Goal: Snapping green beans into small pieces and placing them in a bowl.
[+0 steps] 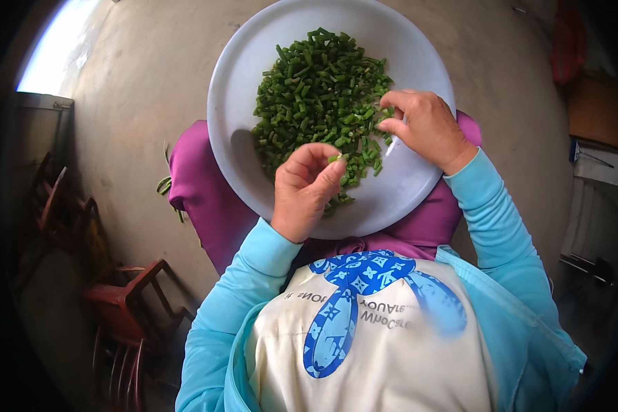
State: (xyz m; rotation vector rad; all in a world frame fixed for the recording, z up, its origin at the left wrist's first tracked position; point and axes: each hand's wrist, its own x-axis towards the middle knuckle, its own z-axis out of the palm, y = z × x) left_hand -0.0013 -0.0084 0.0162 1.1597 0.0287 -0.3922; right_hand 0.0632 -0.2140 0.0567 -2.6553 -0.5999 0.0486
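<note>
A large white round basin rests on my lap, with a heap of short-cut green bean pieces inside it. Over the basin's near part, my left hand pinches one small green bean piece between thumb and forefinger. At the heap's right edge is my right hand, its thumb and forefinger apart. Green pieces show in the gap between those fingertips; none looks gripped. Smaller, looser pieces spread between my two hands.
My knees in purple trousers support the basin. A few long green beans lie on the concrete floor past my left knee. Reddish wooden chairs stand at the left. A brown box is at the right.
</note>
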